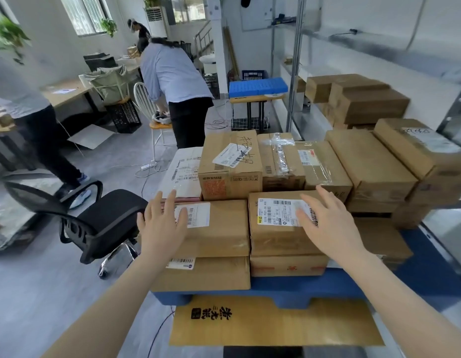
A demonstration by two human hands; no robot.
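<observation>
Directly ahead, taped brown cardboard boxes [369, 156] sit stacked on a blue plastic pallet [288, 288]. All are closed, so their contents cannot be seen. Both hands are open with fingers spread, gripping nothing. The left hand [162, 223] lies over the left edge of a brown cardboard box with a small white barcode label [224, 228], at the stack's front left. The right hand [327, 223] covers part of the large white shipping label [278, 210] on the neighbouring brown carton [273, 239], just beside it. A black mesh office chair [107, 218] stands to the left.
</observation>
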